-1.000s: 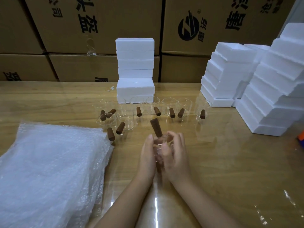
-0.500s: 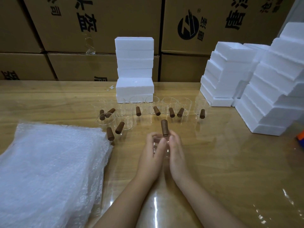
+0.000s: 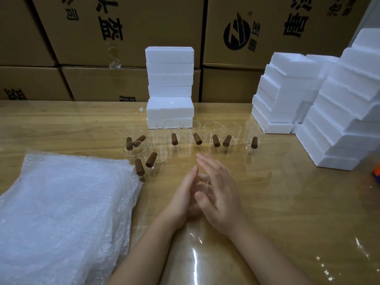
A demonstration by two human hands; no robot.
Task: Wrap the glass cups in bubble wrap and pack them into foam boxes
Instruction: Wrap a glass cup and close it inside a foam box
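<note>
i make out the glass cup only as a faint clear outline, near the middle of the table and sandwiched between the two hands; i cannot tell whether it sits on the wood or is lifted off it. the left hand stands edge-on with its fingers straight and together, laid against the cup's left side. the right hand faces it, fingers spread and straight, thumb forward, against the cup's right side, so neither hand curls round the glass; they hold it between flat palms and fingers. just beyond the fingertips stand the other cups, clear glass with brown handles, most in a loose row across the table and two set nearer on the left. to the left of the hands lies a thick pile of bubble wrap, its right edge near the left forearm. behind the row of cups rises a neat stack of white foam boxes, and more foam pieces are heaped in stepped piles at the right. brown cartons with dark print fill the back wall. a small orange and blue thing shows at the right edge, too cut off to name.
</note>
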